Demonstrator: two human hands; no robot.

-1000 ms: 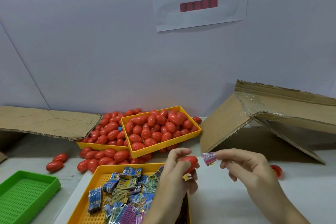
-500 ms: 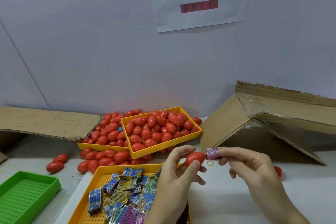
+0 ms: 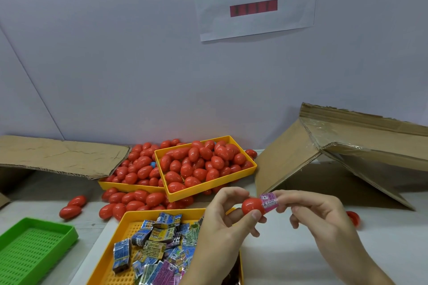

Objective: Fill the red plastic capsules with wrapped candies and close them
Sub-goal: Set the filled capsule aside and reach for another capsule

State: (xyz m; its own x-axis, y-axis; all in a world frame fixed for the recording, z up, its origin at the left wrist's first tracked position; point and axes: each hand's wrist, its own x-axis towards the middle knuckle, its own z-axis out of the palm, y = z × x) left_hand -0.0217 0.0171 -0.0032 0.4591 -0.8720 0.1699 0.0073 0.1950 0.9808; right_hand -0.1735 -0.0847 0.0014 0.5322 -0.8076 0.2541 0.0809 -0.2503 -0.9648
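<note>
My left hand (image 3: pixel 222 222) grips a red capsule half (image 3: pixel 251 205) between thumb and fingers, above the near yellow tray. My right hand (image 3: pixel 317 217) pinches a pink wrapped candy (image 3: pixel 269 201) whose end touches the capsule half's mouth. The near yellow tray (image 3: pixel 120 250) holds several wrapped candies (image 3: pixel 159 245) in blue, yellow, green and pink. A second red capsule half (image 3: pixel 353 217) lies on the table behind my right hand.
Two yellow trays (image 3: pixel 252 165) at the back are heaped with red capsules (image 3: pixel 196 164); more lie loose on the table (image 3: pixel 71 209). A green tray (image 3: pixel 37 245) sits at the left. Cardboard sheets (image 3: pixel 58 155) and a folded box (image 3: pixel 347 150) flank the table.
My hands have come together: the pink candy moved left until it met the capsule half, and the left hand raised the capsule half slightly to the right.
</note>
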